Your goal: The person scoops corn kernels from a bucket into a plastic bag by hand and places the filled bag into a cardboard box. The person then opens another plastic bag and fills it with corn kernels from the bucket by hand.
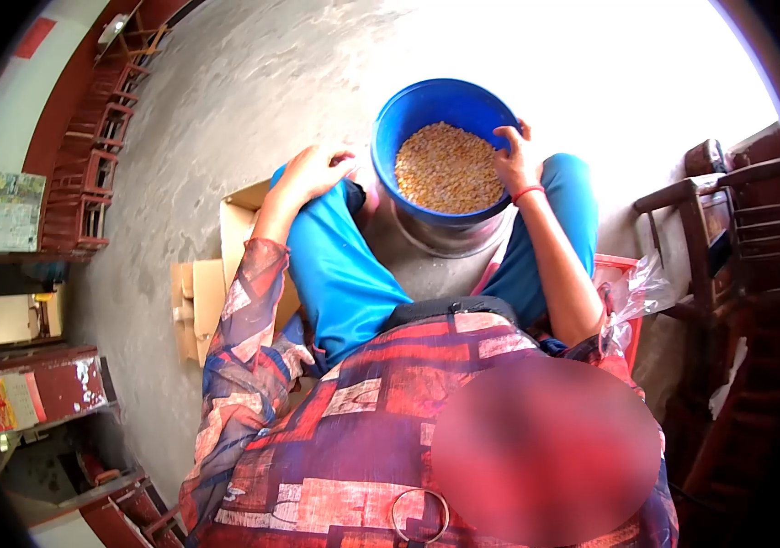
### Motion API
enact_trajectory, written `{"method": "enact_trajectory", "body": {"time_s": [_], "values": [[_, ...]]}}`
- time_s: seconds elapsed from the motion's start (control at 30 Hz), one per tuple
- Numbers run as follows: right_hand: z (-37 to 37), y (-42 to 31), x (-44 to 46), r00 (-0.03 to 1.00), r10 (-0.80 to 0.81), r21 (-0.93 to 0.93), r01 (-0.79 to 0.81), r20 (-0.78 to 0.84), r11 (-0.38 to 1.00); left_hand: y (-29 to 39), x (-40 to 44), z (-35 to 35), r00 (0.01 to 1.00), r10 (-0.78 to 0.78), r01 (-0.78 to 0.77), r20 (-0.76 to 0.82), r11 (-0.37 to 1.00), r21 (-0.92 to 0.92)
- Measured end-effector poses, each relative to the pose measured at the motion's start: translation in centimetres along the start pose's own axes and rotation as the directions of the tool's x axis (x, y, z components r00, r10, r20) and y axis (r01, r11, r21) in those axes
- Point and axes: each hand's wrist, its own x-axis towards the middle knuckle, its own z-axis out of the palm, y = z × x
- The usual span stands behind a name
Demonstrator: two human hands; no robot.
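Note:
A round blue bucket [395,102] holds many small yellow kernels [447,167]. It stands on a shiny metal basin [445,239] between my knees. My right hand [520,163] grips the bucket's right rim, with fingers over the edge and a red band at the wrist. My left hand [318,171] rests on my left knee in blue trousers, beside the bucket and apart from it. Its fingers are loosely bent and partly spread, with nothing seen in them.
An open cardboard box [209,297] is at my left side. A red crate [626,336] with clear plastic [643,292] is at my right. Wooden chairs [693,219] stand at the far right; stools [86,173] line the left wall. Grey floor [157,210] lies around.

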Motion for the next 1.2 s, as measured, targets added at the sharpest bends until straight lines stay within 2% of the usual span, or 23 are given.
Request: {"method": "enact_trajectory", "body": {"time_s": [0.07,0.13,0.2,0.3,0.37,0.47,0.5,0.53,0.6,0.7,0.8,0.83,0.87,0.93,1.0,1.07,1.2], "values": [[-0.8,-0.8,-0.1,0.994,0.079,0.032,-0.081,0.070,0.996,-0.4,1.0,0.2,0.994,0.073,-0.065,0.082,0.993,-0.101],[-0.6,-0.6,-0.3,1.000,0.008,0.021,-0.008,0.008,1.000,-0.4,2.5,0.6,0.996,0.061,-0.047,0.061,0.978,-0.202],[-0.9,-0.9,-0.5,1.000,0.015,0.038,-0.015,-0.003,0.999,-0.2,4.2,0.9,0.988,0.138,-0.150,-0.063,0.954,-0.259],[-1.4,-1.3,-0.6,1.000,0.012,0.032,-0.012,0.004,0.999,0.8,7.5,1.2,0.983,0.087,-0.157,-0.160,0.850,-0.504],[-1.8,-1.7,-0.5,0.999,0.035,0.050,-0.037,0.040,0.998,2.2,9.2,1.2,0.971,0.088,-0.203,-0.220,0.793,-0.575],[-1.8,-1.7,-0.5,1.000,0.021,0.042,-0.022,0.024,0.999,2.8,10.7,2.8,0.951,0.096,-0.242,-0.294,0.825,-0.511],[-1.8,-1.6,-0.6,1.000,-0.008,0.022,0.008,-0.006,1.000,2.2,11.0,4.1,0.953,0.073,-0.223,-0.293,0.824,-0.521],[-1.8,-1.8,-0.6,0.998,-0.023,0.056,0.027,-0.059,0.998,2.8,11.0,4.8,0.959,-0.016,-0.121,-0.285,0.881,-0.457],[-2.1,-2.0,-0.6,0.999,-0.019,0.060,0.022,-0.039,0.998,3.6,11.0,5.1,0.939,0.114,-0.262,-0.324,0.849,-0.460],[-2.1,-2.1,-0.6,0.998,-0.039,0.019,0.040,-0.044,0.999,4.9,10.7,3.9,0.912,0.170,-0.334,-0.373,0.835,-0.437],[-2.4,-2.2,-0.6,0.999,0.028,0.059,-0.030,0.030,0.998,3.1,11.5,4.1,0.869,0.071,-0.323,-0.489,0.831,-0.453],[-2.3,-2.0,-0.7,1.000,0.016,0.078,-0.017,0.016,0.997,2.3,11.7,3.9,0.908,0.017,-0.264,-0.420,0.800,-0.539],[-2.4,-2.1,-0.6,1.000,0.001,0.067,-0.002,0.010,0.998,1.7,12.1,4.0,0.898,0.014,-0.277,-0.440,0.795,-0.540],[-2.1,-1.8,-0.6,1.000,-0.003,0.076,0.002,0.013,0.997,0.5,12.3,4.5,0.878,-0.030,-0.207,-0.477,0.875,-0.437],[-2.1,-1.9,-0.7,1.000,-0.030,0.063,0.030,-0.002,0.998,0.0,12.3,5.0,0.927,-0.045,-0.129,-0.373,0.895,-0.428],[-2.0,-1.7,-0.6,1.000,-0.030,0.089,0.030,-0.002,0.996,1.1,11.7,4.1,0.946,0.036,-0.130,-0.323,0.954,-0.271],[-2.4,-2.3,-0.6,1.000,-0.020,0.095,0.021,-0.012,0.995,1.6,11.0,3.8,0.955,0.018,-0.109,-0.297,0.951,-0.290]]}}
